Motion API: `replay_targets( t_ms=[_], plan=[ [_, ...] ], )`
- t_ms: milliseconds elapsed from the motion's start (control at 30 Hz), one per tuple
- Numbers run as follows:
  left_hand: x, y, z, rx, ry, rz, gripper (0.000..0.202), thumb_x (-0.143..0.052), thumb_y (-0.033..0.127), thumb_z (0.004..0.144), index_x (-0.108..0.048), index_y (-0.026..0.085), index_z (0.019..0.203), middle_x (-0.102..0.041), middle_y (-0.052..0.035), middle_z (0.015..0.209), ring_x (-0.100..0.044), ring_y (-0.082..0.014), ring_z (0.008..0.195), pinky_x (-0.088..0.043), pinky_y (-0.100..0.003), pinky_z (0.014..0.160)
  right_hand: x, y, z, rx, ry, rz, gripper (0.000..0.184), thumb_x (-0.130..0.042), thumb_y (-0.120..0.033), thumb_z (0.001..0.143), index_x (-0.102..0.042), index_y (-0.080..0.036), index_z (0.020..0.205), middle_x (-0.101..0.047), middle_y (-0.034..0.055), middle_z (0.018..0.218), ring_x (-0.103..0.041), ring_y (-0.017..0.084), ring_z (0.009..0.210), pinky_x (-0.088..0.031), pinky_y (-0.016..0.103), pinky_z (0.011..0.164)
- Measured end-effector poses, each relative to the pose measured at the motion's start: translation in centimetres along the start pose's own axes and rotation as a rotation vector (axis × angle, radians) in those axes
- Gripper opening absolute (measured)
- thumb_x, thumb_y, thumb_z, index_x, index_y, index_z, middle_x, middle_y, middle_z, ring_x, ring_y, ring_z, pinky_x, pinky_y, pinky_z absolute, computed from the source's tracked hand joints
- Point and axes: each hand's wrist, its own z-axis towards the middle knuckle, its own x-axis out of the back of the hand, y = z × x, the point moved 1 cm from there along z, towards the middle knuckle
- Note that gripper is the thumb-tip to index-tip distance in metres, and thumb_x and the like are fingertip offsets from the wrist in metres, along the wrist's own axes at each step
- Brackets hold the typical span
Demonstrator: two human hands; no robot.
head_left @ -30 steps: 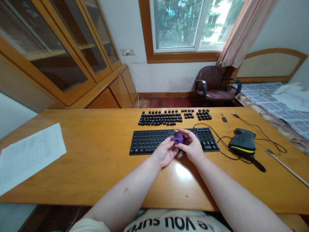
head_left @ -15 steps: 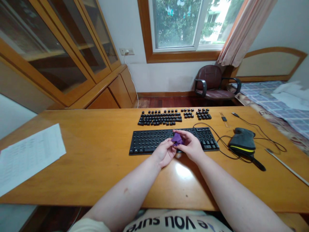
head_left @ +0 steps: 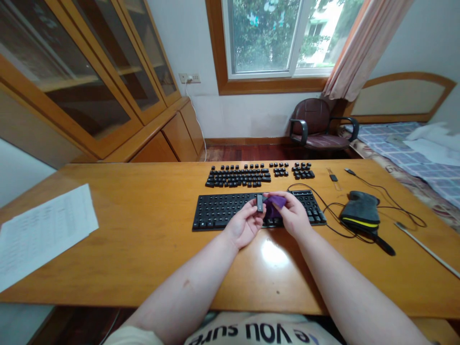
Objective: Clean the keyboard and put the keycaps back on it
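Observation:
My left hand (head_left: 245, 225) pinches a long black keycap (head_left: 259, 203), raised upright between thumb and fingers. Just beside it, my right hand (head_left: 295, 215) grips a purple cloth (head_left: 276, 206), which hangs bunched close to the keycap. Both hands are over the near edge of a black keyboard (head_left: 215, 211), whose key positions are bare of caps over most of the board; my hands and the cloth hide part of its middle. Behind the keyboard, loose black keycaps (head_left: 237, 176) lie in rows on the wooden desk (head_left: 143, 230).
To the right lie a grey brush-like tool (head_left: 360, 211) with a yellow stripe, a small wire keycap puller (head_left: 333, 178), a black cable (head_left: 388, 186) and a white stick (head_left: 427, 247). Papers (head_left: 50, 230) lie at the left. A chair (head_left: 316, 122) stands beyond the desk.
The cloth has come away from between my hands toward the right with my right hand. The black keycap, covered before, now shows in my left fingers.

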Motion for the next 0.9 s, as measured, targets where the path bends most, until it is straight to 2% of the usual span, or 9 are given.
replay_targets(
  t_ms=[167, 233, 300, 400, 467, 567, 733, 800, 900],
  plan=[
    [-0.1, 0.7, 0.1, -0.012, 0.015, -0.044, 0.029, -0.056, 0.007, 0.077, -0.059, 0.019, 0.103, -0.065, -0.0062, 0.092, -0.064, -0.0091, 0.075, -0.045, -0.013, 0.056, 1.5, -1.0, 0.6, 0.080, 0.388, 0.137, 0.008, -0.058, -0.022, 0.073, -0.058, -0.022, 0.080, -0.066, 0.0013, 0.079, -0.064, 0.018, 0.077, -0.049, 0.035, 0.077],
    [0.0, 0.7, 0.2, -0.020, 0.023, -0.045, 0.024, -0.056, 0.009, 0.078, -0.061, 0.017, 0.101, -0.065, -0.0071, 0.093, -0.063, -0.0088, 0.074, -0.047, -0.013, 0.056, 3.0, -2.5, 1.0, 0.143, 0.504, 0.065, 0.005, -0.054, -0.018, 0.069, -0.056, -0.021, 0.072, -0.063, -0.0001, 0.072, -0.061, 0.016, 0.071, -0.048, 0.032, 0.072],
    [0.0, 0.7, 0.3, -0.044, 0.052, -0.018, 0.020, -0.056, 0.010, 0.080, -0.063, 0.014, 0.098, -0.066, -0.0075, 0.093, -0.063, -0.0083, 0.072, -0.048, -0.013, 0.055, 4.9, -4.3, 1.3, 0.186, 0.561, -0.150, 0.006, -0.052, -0.016, 0.066, -0.056, -0.020, 0.066, -0.062, 0.0008, 0.071, -0.059, 0.016, 0.072, -0.046, 0.031, 0.071],
    [0.0, 0.6, 0.4, -0.090, 0.096, 0.059, 0.017, -0.055, 0.012, 0.082, -0.064, 0.012, 0.096, -0.067, -0.0083, 0.092, -0.063, -0.0078, 0.069, -0.048, -0.012, 0.053, 7.7, -6.1, 1.6, 0.098, 0.495, -0.536, 0.012, -0.051, -0.021, 0.068, -0.062, -0.020, 0.073, -0.064, 0.0037, 0.075, -0.058, 0.020, 0.072, -0.044, 0.032, 0.068],
    [0.0, 0.5, 0.4, -0.115, 0.104, 0.102, 0.017, -0.056, 0.011, 0.082, -0.065, 0.011, 0.096, -0.067, -0.0092, 0.091, -0.063, -0.0081, 0.067, -0.049, -0.013, 0.054, 9.2, -6.2, 1.7, 0.041, 0.430, -0.752, 0.018, -0.053, -0.027, 0.070, -0.065, -0.020, 0.081, -0.066, 0.0050, 0.077, -0.059, 0.021, 0.071, -0.044, 0.032, 0.065],
    [0.0, 0.4, 0.4, -0.145, 0.110, 0.157, 0.018, -0.059, 0.009, 0.079, -0.066, 0.010, 0.096, -0.068, -0.0094, 0.087, -0.063, -0.0091, 0.066, -0.051, -0.016, 0.057, 10.8, -4.8, 1.7, -0.030, 0.362, -1.055, 0.028, -0.053, -0.039, 0.074, -0.068, -0.019, 0.086, -0.067, 0.0064, 0.073, -0.060, 0.021, 0.066, -0.043, 0.031, 0.059],
    [-0.1, 0.2, 0.3, -0.176, 0.115, 0.276, 0.018, -0.061, 0.008, 0.078, -0.069, 0.009, 0.093, -0.069, -0.0099, 0.082, -0.063, -0.0116, 0.067, -0.052, -0.020, 0.061, 12.2, -1.3, 1.5, -0.173, 0.253, -1.506, 0.028, -0.059, -0.045, 0.070, -0.070, -0.019, 0.071, -0.065, 0.0105, 0.060, -0.058, 0.023, 0.054, -0.042, 0.035, 0.053],
    [-0.1, 0.1, 0.4, -0.190, 0.121, 0.315, 0.017, -0.061, 0.009, 0.077, -0.070, 0.010, 0.092, -0.069, -0.0106, 0.084, -0.063, -0.0124, 0.068, -0.051, -0.022, 0.063, 11.7, -1.0, 1.4, -0.083, 0.243, -1.544, 0.027, -0.062, -0.042, 0.069, -0.071, -0.018, 0.077, -0.068, 0.0131, 0.067, -0.061, 0.027, 0.064, -0.046, 0.041, 0.061],
    [-0.1, 0.0, 0.4, -0.210, 0.148, 0.373, 0.015, -0.062, 0.009, 0.076, -0.071, 0.011, 0.088, -0.070, -0.0108, 0.087, -0.062, -0.0130, 0.070, -0.050, -0.024, 0.065, 9.4, -1.8, 1.0, 0.230, 0.126, -1.370, 0.029, -0.056, -0.035, 0.078, -0.068, -0.018, 0.099, -0.069, 0.0133, 0.095, -0.061, 0.029, 0.089, -0.046, 0.047, 0.081]
  ],
)
